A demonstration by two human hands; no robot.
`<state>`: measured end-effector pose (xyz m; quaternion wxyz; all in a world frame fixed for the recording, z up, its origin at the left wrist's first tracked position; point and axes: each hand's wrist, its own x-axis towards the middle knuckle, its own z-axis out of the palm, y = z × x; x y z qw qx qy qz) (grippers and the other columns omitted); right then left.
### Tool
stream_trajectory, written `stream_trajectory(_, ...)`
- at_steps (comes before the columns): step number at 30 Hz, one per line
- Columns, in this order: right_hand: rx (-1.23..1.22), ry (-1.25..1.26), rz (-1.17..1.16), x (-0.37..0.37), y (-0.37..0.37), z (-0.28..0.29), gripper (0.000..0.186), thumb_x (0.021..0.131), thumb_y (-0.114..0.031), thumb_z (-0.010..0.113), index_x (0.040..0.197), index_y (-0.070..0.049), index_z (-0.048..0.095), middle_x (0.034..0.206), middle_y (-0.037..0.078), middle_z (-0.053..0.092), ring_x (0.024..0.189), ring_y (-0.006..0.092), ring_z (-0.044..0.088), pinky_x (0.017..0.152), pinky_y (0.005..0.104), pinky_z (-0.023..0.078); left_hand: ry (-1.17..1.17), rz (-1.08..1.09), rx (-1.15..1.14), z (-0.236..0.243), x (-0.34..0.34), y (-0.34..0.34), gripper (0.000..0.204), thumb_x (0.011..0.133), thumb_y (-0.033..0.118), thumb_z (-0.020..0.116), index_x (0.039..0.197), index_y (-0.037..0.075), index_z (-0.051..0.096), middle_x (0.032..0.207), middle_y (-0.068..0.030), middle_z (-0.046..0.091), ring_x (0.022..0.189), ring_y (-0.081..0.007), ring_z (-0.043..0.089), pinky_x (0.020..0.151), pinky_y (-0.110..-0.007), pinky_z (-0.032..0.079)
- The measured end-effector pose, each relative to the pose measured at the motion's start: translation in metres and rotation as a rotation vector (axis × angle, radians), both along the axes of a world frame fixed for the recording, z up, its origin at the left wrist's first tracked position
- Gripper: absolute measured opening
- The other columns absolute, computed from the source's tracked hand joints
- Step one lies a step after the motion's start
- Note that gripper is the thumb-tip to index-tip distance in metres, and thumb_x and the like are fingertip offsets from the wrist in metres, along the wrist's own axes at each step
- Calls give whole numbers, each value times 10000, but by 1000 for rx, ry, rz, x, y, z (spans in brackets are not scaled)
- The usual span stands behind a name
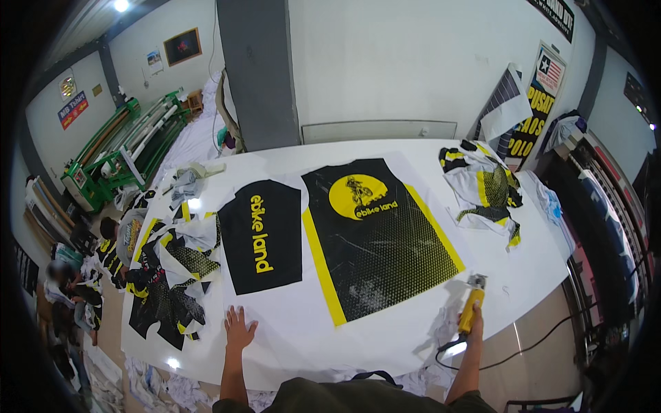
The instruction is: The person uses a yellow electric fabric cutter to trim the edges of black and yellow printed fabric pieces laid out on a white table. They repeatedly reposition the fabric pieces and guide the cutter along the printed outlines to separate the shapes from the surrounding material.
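My left hand lies with spread fingers on a white sheet, just below a black fabric panel printed with yellow lettering. To its right lies a larger black panel with yellow side bands, a round yellow emblem and a dotted pattern. My right hand grips a yellow corded electric cutter at the lower right of that panel. Its silver head points away from me, and its black cord loops off to the right.
The white table carries printed scrap heaps at left and right. Behind are a grey pillar and green roller machinery. Another person is at far left. A large dark machine stands at right.
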<state>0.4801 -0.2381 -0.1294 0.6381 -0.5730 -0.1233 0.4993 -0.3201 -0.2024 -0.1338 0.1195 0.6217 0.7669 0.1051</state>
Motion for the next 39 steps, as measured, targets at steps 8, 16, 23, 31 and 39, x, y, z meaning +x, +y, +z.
stream_trajectory(8,-341,-680,509,-213,-81,61,604,943,-356,707,1330,3,413,992,228,693,811,349,741,651,448,611,-64,-73,-164,16,-1,12,1032,869,669,664,1616,55,302,1684,-313,100,1556,-523,76,1190,-725,79)
stream_trajectory(16,-350,-1181,888,-328,-111,95,610,882,-308,728,1279,40,423,1034,363,665,923,540,673,791,565,558,-29,-48,-192,8,-18,5,1094,847,710,663,1642,87,241,1692,-308,59,1554,-535,38,1187,-734,56)
stream_trajectory(23,-367,-1182,891,-368,-94,95,566,912,-276,710,1278,27,402,999,365,664,930,550,664,778,568,546,-2,-72,-178,-1,-12,7,1131,824,721,681,1654,112,212,1698,-294,37,1550,-546,22,1184,-738,65)
stream_trajectory(31,-376,-1150,886,-395,-69,97,582,919,-260,703,1286,66,391,1009,393,654,943,562,658,803,571,547,32,-76,-129,-1,-12,6,1111,833,710,681,1644,90,243,1700,-289,40,1552,-543,8,1182,-734,73)
stream_trajectory(39,-389,-1137,882,-411,-48,104,534,918,-247,692,1246,57,402,1076,373,629,952,562,643,804,583,541,-28,-56,-158,9,-11,8,1094,832,673,706,1638,83,259,1700,-288,47,1557,-531,10,1190,-722,53)
